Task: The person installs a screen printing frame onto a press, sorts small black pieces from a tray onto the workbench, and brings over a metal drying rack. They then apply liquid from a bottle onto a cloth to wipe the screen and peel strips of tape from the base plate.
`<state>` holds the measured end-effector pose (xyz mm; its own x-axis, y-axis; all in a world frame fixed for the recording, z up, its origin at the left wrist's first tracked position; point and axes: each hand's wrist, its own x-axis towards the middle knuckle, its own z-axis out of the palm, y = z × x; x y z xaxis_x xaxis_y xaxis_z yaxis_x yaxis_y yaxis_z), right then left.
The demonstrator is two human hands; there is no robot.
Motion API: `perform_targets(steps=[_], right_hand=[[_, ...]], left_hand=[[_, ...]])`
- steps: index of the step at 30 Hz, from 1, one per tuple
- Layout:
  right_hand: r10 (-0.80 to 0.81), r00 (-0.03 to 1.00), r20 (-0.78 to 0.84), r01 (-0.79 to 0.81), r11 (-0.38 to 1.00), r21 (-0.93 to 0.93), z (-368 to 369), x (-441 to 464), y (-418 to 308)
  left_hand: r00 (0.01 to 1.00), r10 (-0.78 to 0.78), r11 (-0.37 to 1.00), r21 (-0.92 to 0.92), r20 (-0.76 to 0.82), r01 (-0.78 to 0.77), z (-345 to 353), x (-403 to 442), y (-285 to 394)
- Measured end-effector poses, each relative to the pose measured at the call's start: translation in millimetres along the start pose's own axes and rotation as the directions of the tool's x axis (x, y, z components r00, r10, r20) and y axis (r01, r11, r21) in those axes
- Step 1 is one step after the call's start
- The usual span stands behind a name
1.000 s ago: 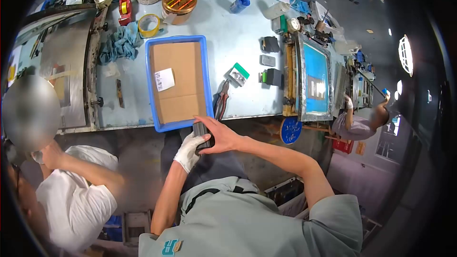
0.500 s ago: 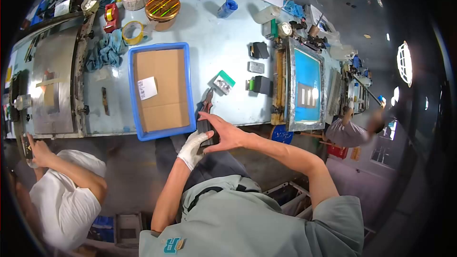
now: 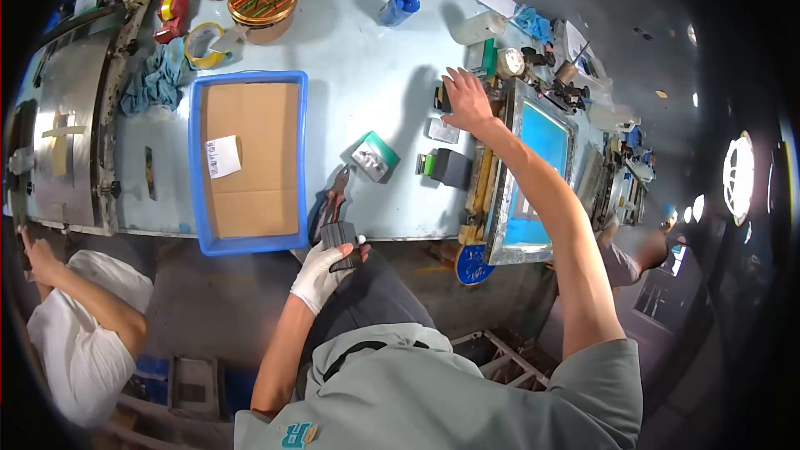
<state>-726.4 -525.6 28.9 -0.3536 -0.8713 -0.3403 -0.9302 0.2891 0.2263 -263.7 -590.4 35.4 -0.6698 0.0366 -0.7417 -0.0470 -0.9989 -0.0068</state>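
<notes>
Printed or written on a white slip inside the blue tray, close to its left wall: a column of dark characters, apparently Chinese, running along one edge, too small to read with certainty. Shown below the tray in the head view, on the chest of a grey-green shirt: a teal emblem, shaped much like a capital R. Seen right of the tray, past the front edge of the bench: white marks on a round blue disc, illegible at this size.
</notes>
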Motion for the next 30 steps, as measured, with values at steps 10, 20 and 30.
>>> perform_targets(steps=[10,20,30], right_hand=[[0.103,0.927,0.361,0.042,0.928,-0.371,24.2,40.6,-12.5],[0.012,0.970,0.244,0.065,0.950,-0.307,45.7,44.6,-7.6],[-0.009,0.984,0.178,0.076,0.926,-0.371,49.1,54.0,8.7]], left_hand=[[0.999,0.046,0.999,-0.002,0.020,-0.046,-1.2,19.7,-18.4],[0.997,0.079,0.997,-0.020,0.009,-0.079,10.2,30.7,-15.7],[0.995,0.095,0.995,-0.012,0.005,-0.095,10.7,31.6,-12.2]])
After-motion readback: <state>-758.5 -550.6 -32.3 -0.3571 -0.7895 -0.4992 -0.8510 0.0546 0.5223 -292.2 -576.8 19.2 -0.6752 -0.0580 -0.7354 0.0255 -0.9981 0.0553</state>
